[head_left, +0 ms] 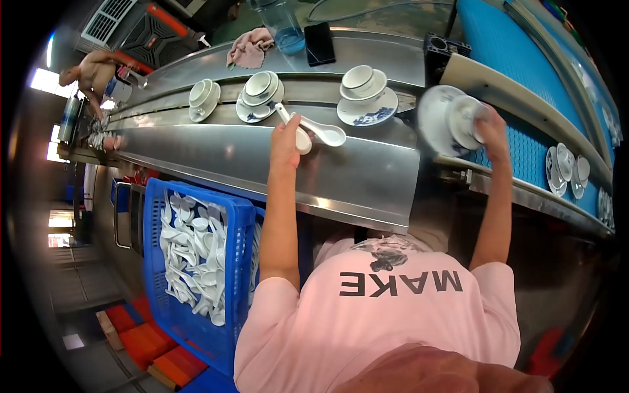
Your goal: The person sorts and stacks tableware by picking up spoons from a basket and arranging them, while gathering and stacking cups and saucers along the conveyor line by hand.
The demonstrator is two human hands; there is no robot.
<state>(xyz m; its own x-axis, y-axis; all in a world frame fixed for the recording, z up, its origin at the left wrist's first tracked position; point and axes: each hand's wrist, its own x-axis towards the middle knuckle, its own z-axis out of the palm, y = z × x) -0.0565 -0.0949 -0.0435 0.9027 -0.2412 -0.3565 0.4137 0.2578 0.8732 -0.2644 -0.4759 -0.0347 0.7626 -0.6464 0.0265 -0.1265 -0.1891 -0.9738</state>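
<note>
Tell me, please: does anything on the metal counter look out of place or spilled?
Perhaps the phone, bottle and crumpled cloth: they sit beyond the dishes on the counter, yet are not tableware. I see no spill or breakage.

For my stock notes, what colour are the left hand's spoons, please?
The spoons are white, best seen in the head view.

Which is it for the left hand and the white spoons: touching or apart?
Touching. The head view shows the left hand gripping the white spoons by their handles.
</note>
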